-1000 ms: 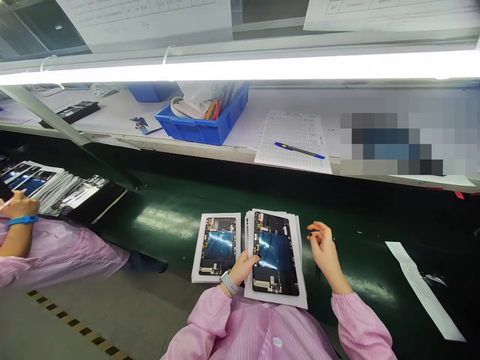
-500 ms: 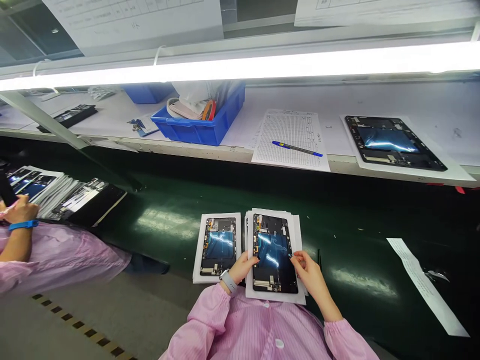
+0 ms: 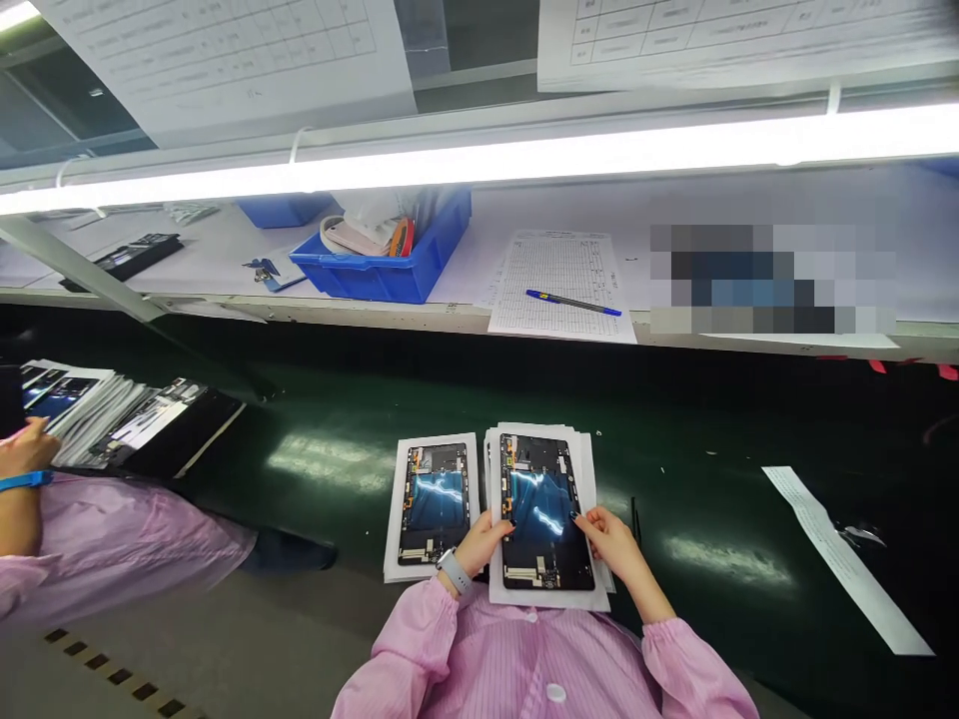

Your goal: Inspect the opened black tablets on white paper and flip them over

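An opened tablet [image 3: 540,555], with bare black innards and a shiny blue battery, lies on white sheets [image 3: 585,461] stacked close to my body. My left hand [image 3: 478,547] grips its left edge, thumb on top. At the opposite edge, the fingers of my right hand [image 3: 608,535] pinch the side of the tablet. Left of this pile, a second opened tablet [image 3: 435,499] rests on white paper, near my left wrist and its grey watch [image 3: 454,569].
A co-worker's hand [image 3: 26,451] is at far left beside a row of tablets and paper [image 3: 112,419]. On the shelf are a blue bin [image 3: 375,275], a printed form [image 3: 558,262] and a pen [image 3: 573,303]. A paper strip [image 3: 846,559] lies right. A pixelated patch hides part of the shelf.
The view has tilted slightly, so the shelf sits a little lower and further left. Both hands keep hold of the tablet's edges. The co-worker's hand has shifted left in view.
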`<state>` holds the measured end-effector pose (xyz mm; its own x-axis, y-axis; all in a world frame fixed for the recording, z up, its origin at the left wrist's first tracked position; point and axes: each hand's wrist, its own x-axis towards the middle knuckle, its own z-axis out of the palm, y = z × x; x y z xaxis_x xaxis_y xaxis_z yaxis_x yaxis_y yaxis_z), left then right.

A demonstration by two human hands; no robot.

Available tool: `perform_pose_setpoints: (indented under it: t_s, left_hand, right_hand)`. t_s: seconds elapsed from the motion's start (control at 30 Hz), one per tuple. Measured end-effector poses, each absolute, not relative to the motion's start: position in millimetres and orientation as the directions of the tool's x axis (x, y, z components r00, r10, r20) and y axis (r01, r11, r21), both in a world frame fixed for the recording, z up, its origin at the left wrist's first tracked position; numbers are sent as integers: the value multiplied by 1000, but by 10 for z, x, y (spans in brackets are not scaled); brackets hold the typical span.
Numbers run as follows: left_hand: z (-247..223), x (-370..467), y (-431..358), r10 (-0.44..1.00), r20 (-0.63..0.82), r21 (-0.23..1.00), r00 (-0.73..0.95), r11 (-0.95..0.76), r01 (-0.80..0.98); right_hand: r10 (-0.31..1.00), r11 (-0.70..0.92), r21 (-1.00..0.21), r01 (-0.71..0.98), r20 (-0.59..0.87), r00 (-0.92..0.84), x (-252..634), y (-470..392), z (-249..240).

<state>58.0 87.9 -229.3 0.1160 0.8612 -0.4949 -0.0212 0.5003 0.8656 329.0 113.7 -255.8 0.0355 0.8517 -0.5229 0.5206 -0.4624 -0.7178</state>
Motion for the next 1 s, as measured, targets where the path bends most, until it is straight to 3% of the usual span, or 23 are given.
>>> perform_pose_setpoints:
  t_s: [0.17, 0.33, 0.5, 0.67, 0.87, 1.0]
  left_hand:
    - [-2317, 584, 898, 867, -486, 872, 110, 489, -2]
    - [-2334, 575, 899, 879, -461, 887, 121, 461, 27]
    - [-2295, 562, 896, 885, -442, 897, 149, 435, 74]
    - [-2201, 585, 895, 897, -405, 913, 178, 385, 133]
    - [-2027, 671, 937, 942, -275, 953, 192, 241, 182]
    - [-1965, 608, 1007, 962, -157, 973, 222, 113, 202]
  right_hand:
    - [841, -467, -752, 465, -540, -29, 3322, 1184, -2640]
    - [900, -372, -801, 468, -435, -28, 3348, 1200, -2614]
    - [980, -163, -804, 572, -197, 4, 3311, 1627, -2332]
    - [986, 139, -774, 618, 51, -159, 2959, 2326, -1901]
    - [923, 238, -757, 609, -20, -385, 2346, 2704, -1678]
    - [901, 230, -734, 640, -88, -425, 2151, 2701, -1665]
